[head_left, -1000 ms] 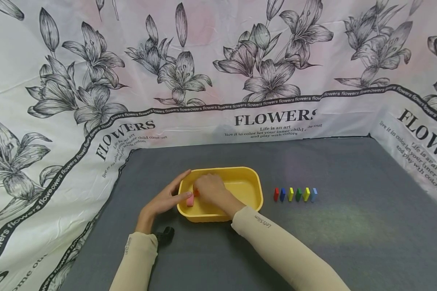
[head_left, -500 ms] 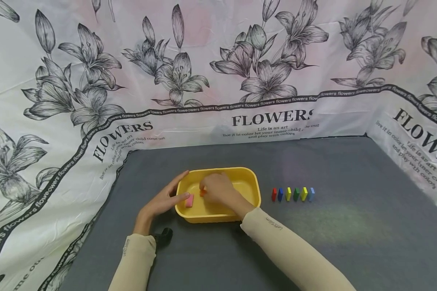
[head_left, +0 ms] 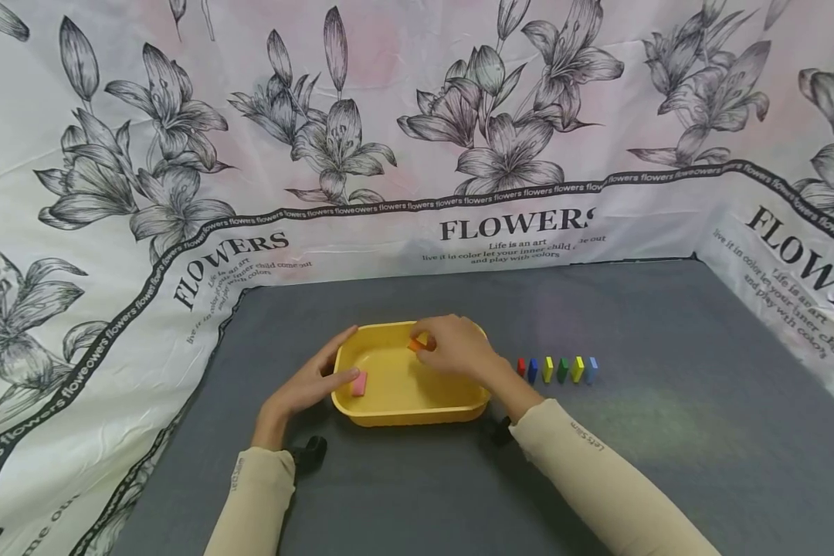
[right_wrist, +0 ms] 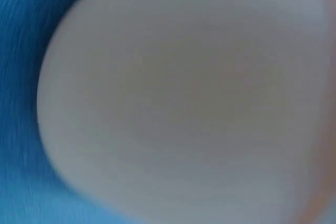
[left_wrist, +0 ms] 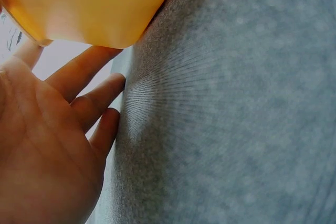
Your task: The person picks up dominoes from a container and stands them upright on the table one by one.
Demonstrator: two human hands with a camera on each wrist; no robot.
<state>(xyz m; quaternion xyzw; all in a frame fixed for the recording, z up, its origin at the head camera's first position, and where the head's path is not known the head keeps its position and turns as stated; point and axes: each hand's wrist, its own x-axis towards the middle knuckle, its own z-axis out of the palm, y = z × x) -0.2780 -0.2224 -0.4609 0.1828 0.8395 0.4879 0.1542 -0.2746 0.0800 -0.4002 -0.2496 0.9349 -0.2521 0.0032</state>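
A yellow plastic tub (head_left: pixel 389 417) sits on the grey tabletop. My left hand (head_left: pixel 311 382) holds its left end, thumb over the rim and other fingers along the outside. In the left wrist view, those fingers (left_wrist: pixel 86 72) stretch beneath and beside the tub wall. Over the tub's right part, my right hand (head_left: pixel 455 346) pinches a small orange block (head_left: pixel 417 345) between thumb and fingers. Beside my left thumb, a pink block (head_left: pixel 359 384) lies inside the tub. The right wrist view is filled by a blurred pale surface, which hides that hand's fingers and the block.
To the right of the tub stands a row of several small upright blocks: red (head_left: pixel 521 367), blue (head_left: pixel 533 371), yellow (head_left: pixel 548 369), green (head_left: pixel 563 370), another yellow (head_left: pixel 578 369) and light blue (head_left: pixel 593 370). A flower-printed cloth (head_left: pixel 361 239) walls the table's back and sides.
My right hand has moved right and up inside the tub with the orange block, toward the right rim. My left hand stays at the left end, and the pink block has stayed put.
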